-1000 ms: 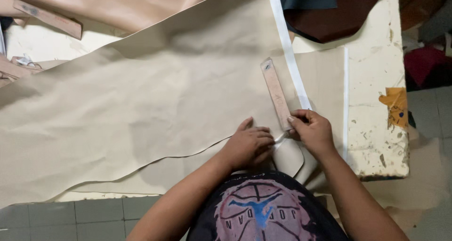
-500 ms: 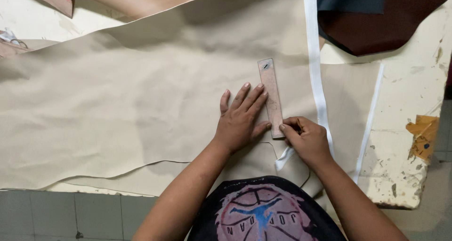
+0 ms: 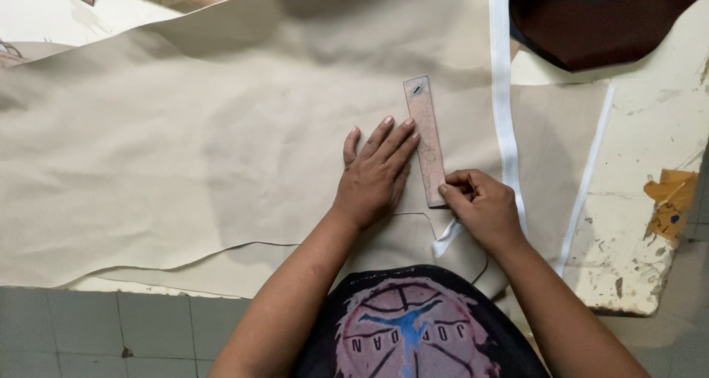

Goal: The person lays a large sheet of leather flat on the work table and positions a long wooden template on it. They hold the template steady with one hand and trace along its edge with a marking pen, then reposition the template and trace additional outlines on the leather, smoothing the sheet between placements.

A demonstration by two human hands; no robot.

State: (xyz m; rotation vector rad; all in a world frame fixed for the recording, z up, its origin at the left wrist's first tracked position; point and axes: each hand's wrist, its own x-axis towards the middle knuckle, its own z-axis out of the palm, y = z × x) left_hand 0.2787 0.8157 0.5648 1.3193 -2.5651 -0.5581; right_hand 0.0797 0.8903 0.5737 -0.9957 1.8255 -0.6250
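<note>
A wide beige sheet (image 3: 185, 149) of leather-like material covers the table. A narrow brown template strip (image 3: 425, 127) lies on it, nearly upright in the view. My left hand (image 3: 373, 179) rests flat on the sheet with its fingers spread, the fingertips against the strip's left edge. My right hand (image 3: 480, 204) is curled at the strip's lower end, thumb and forefinger pinching it. Whether it also holds a small tool is hidden. A long white tape (image 3: 501, 90) runs down the sheet just right of the strip and ends under my right hand.
A dark brown leather piece (image 3: 598, 23) lies at the top right. The worn white table (image 3: 650, 164) shows at the right, with a yellow patch (image 3: 668, 201) near its edge and a second white strip (image 3: 591, 171). Grey floor tiles (image 3: 88, 334) lie below.
My left hand has left my right hand, opened and spread flat beside the strip. The strip has turned a little more upright. My right hand stays at its lower end.
</note>
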